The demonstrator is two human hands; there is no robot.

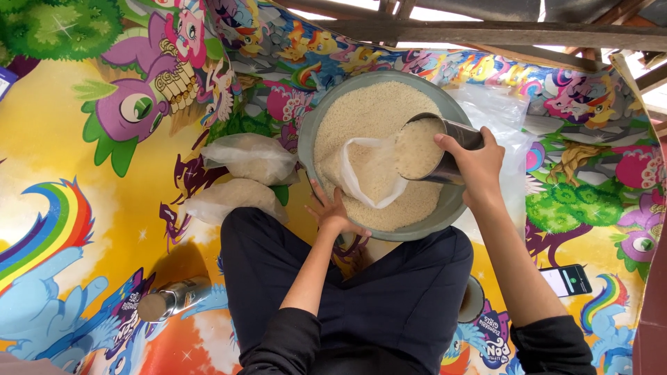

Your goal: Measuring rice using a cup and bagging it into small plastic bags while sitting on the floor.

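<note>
Spread over the floor, a bright cartoon mat point(62, 139) carries a grey basin point(309, 135) of rice. Her right hand point(479, 163) wraps a metal cup point(434, 149), tipped toward a clear plastic bag point(368, 173). Left hand point(332, 212) pinches the bag's mouth open inside the basin. Two filled bags point(243, 173) lie just beside.

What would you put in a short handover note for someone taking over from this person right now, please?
Left hand: holds a clear plastic bag open over the grey basin of rice.
Right hand: tips a metal cup full of rice toward the bag's mouth.
Done: two filled bags lie left of the basin.
Left: this bag holds some rice but is not yet full; the basin is mostly full.
</note>
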